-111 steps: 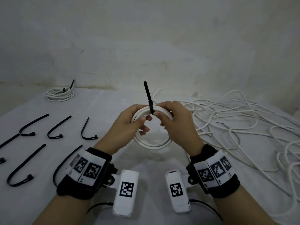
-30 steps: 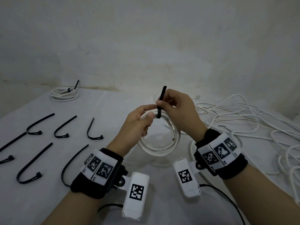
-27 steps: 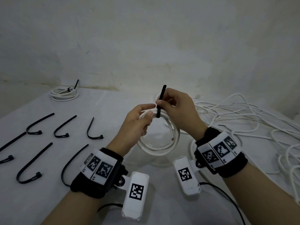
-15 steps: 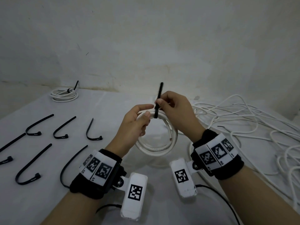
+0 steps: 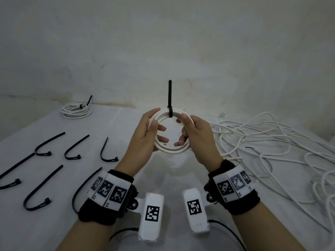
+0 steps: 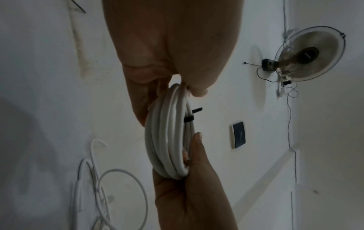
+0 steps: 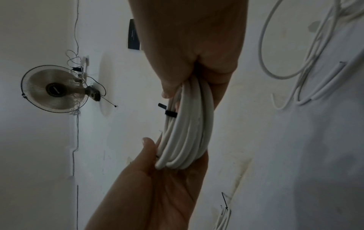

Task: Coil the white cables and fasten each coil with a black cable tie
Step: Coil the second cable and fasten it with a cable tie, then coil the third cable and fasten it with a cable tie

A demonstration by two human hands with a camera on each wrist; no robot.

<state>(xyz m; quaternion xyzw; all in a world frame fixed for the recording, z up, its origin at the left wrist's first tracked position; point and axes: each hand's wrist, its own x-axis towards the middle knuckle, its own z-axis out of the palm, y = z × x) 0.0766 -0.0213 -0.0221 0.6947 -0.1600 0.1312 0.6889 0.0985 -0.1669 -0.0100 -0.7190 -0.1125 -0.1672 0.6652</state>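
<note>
The left hand (image 5: 145,134) and right hand (image 5: 194,140) cover the sides of the white coil (image 5: 170,151), and their grip hides how many turns it has there. The loose white cables (image 5: 272,142) run off the right edge of the head view, and one black tie (image 5: 10,171) on the desk (image 5: 117,124) is cut by the left edge. The lock of the cable tie (image 5: 169,98) on the coil is too small to tell whether it is fully drawn tight.

Wall-mounted round wire-caged fan (image 6: 309,54), thin dark cord hanging beneath. Dark rectangular wall switch plate (image 6: 238,135), near the fan. Pale cloth-covered table (image 5: 126,124). Stained off-white plaster wall (image 5: 181,42) behind.
</note>
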